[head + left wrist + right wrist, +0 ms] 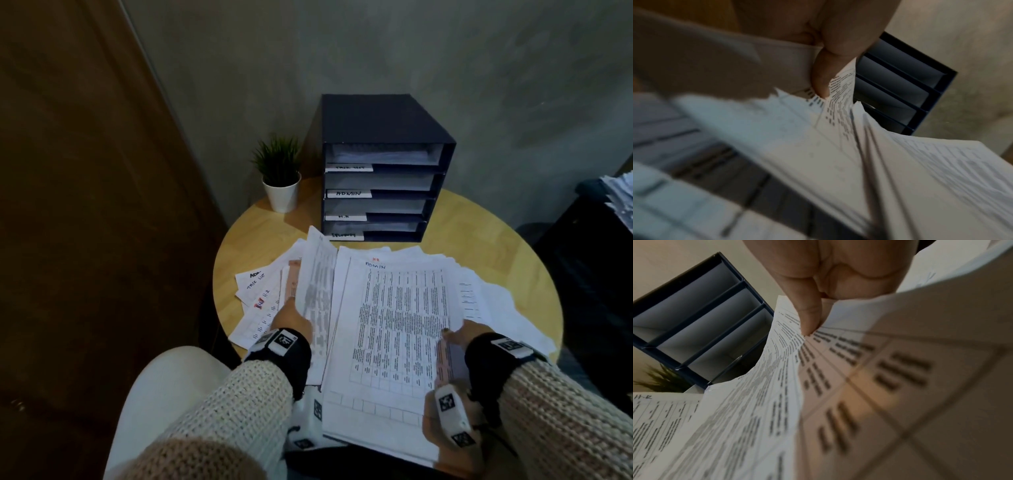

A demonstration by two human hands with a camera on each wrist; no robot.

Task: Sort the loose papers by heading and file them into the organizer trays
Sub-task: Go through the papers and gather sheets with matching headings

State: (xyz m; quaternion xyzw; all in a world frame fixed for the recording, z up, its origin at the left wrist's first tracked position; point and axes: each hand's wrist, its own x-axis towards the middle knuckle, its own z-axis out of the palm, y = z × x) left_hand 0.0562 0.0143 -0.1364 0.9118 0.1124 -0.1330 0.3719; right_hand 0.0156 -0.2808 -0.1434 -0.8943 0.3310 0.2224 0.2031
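Observation:
A thick pile of printed papers (394, 325) covers the near half of the round table; its top sheet is headed ADMIN, with an H.R sheet showing behind it. My left hand (294, 318) pinches one printed sheet (317, 284) and lifts it on edge at the pile's left side; the thumb (819, 78) presses on that sheet. My right hand (459, 334) pinches the right edge of the ADMIN sheet, thumb (809, 318) on top. The dark blue organizer (383, 171) stands behind, with trays labelled TASK LIST, ADMIN, H.R and one unreadable.
More loose sheets (257, 294) headed TASK LIST and H.R fan out at the table's left. A small potted plant (281, 178) stands left of the organizer. The wooden table's rim (513, 246) is bare at the right. Another paper stack (620, 202) sits far right.

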